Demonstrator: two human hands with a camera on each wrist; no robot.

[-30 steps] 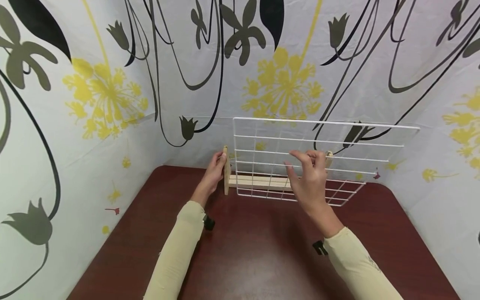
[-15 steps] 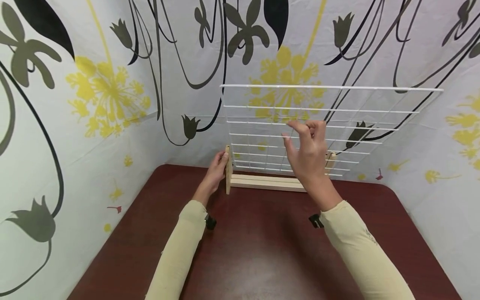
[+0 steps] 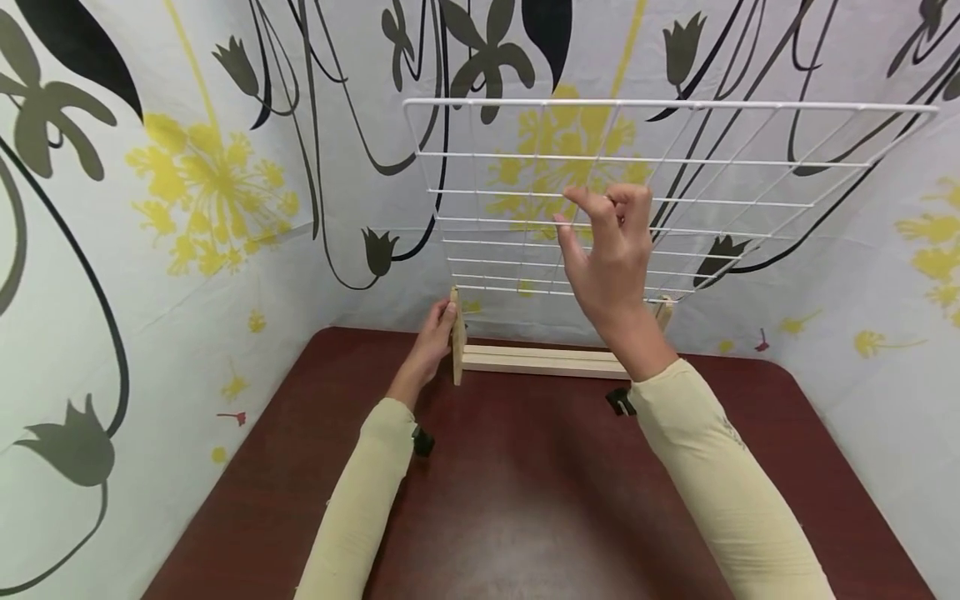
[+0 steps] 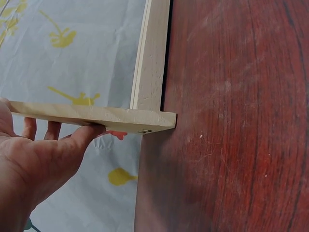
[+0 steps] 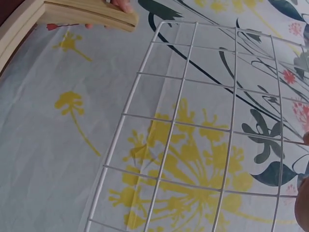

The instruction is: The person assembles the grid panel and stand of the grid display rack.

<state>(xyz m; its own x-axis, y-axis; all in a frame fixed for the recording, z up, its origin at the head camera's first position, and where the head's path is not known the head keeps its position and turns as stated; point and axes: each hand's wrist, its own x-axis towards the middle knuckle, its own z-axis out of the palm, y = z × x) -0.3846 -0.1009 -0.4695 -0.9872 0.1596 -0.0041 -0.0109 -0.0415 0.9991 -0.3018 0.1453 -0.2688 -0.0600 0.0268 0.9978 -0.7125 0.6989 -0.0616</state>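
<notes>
A white wire grid panel [image 3: 720, 158] is held up in the air, tilted, above a wooden stand. My right hand [image 3: 611, 258] grips its wires near the middle with curled fingers; the exact grip is hard to see. In the right wrist view, only part of that hand shows at the right edge, beside the grid [image 5: 203, 125]. The stand has a pale wooden crossbar [image 3: 540, 360] between two uprights. My left hand [image 3: 433, 337] holds the left upright [image 3: 457, 337]. The left wrist view shows the thumb below this upright [image 4: 96, 115] and the fingers partly hidden behind it.
The stand sits at the back of a dark red-brown table [image 3: 510, 483]. A white cloth [image 3: 247, 192] printed with flowers surrounds the table at the back and sides. The right upright [image 3: 663, 312] is partly behind the right arm and grid.
My right hand has lifted the grid from in front of the crossbar to above the stand, tilting it more. My left hand stays on the upright.
</notes>
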